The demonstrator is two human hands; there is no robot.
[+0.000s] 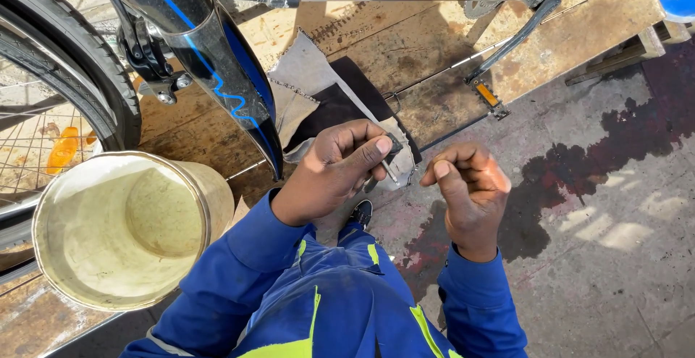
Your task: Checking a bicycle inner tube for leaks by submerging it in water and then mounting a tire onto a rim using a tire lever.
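1. Looking left, we see a cream bucket (123, 228) and a bicycle wheel (58, 90), both cut off by the frame.
2. Our left hand (337, 173) pinches a small dark part (393, 146) between thumb and forefinger; its shape is hard to make out.
3. Right of it, our right hand (469, 188) curls its fingers closed, holding nothing we can see.
4. Farther off lies a grey cloth (308, 76).

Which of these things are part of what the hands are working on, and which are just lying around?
In hand:
left hand, pinching a small dark part
right hand, curled, holding nothing I can see

Lying about:
bucket
cloth
bicycle with its pedal
board
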